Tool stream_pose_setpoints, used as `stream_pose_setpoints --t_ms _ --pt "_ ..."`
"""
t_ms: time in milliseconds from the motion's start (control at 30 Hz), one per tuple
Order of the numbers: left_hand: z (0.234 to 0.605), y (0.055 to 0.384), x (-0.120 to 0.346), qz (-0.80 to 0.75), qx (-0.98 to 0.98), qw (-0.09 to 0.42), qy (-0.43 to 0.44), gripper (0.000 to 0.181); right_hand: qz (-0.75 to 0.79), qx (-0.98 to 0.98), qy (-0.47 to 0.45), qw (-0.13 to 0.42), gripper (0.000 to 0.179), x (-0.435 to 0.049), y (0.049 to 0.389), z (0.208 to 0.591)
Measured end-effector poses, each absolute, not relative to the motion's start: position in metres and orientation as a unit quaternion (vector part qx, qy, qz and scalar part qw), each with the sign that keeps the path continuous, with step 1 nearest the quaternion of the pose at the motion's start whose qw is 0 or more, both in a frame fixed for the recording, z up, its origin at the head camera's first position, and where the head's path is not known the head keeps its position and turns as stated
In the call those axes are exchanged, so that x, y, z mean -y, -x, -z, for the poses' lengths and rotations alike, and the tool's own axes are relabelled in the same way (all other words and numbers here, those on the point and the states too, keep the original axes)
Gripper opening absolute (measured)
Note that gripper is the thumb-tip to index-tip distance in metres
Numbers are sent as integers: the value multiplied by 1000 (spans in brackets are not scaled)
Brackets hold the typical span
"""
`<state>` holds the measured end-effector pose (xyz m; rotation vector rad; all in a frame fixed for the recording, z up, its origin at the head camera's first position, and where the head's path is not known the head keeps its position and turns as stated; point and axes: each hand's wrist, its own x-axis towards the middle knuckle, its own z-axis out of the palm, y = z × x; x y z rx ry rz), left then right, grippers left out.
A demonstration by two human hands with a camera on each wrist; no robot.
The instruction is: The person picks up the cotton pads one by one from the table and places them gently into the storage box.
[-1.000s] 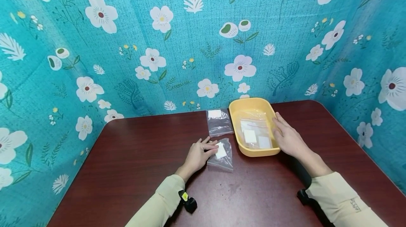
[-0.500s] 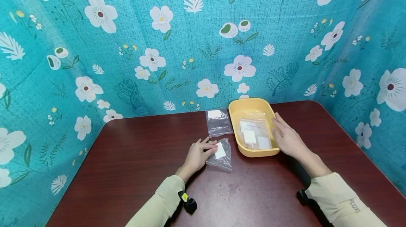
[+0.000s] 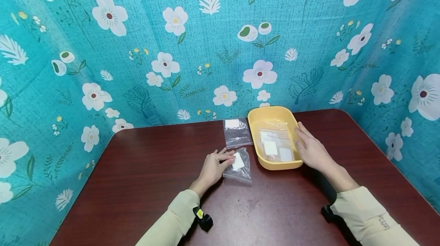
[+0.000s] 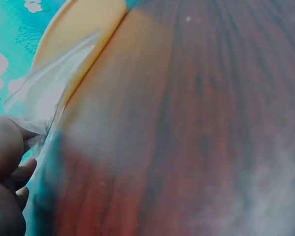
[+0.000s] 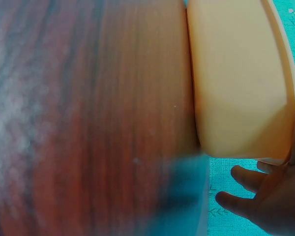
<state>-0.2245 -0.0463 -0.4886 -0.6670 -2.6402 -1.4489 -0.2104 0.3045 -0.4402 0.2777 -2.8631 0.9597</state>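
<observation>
A clear zip bag with a white label is pinched between the thumb and fingers of my left hand, left of the yellow basin. In the left wrist view the clear bag stands tilted up from the fingertips, overlapping the basin's side. My right hand rests against the basin's right wall near the rim, and its fingers are spread and fairly straight in the right wrist view. Inside the basin lie several clear bags with white labels.
Another clear zip bag with a white label lies flat behind the held one, close to the basin's left side. The dark red wooden table ends at a turquoise flowered cloth along the back and sides.
My left fingers have drawn in on the bag, and it has shifted slightly up and left in the head view. The right hand and basin have stayed still.
</observation>
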Motion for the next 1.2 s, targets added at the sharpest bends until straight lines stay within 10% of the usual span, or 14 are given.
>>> stream_pose_setpoints --t_ms 1200 --pt "431 230 52 487 845 80 204 18 -315 944 -87 45 54 -305 209 441"
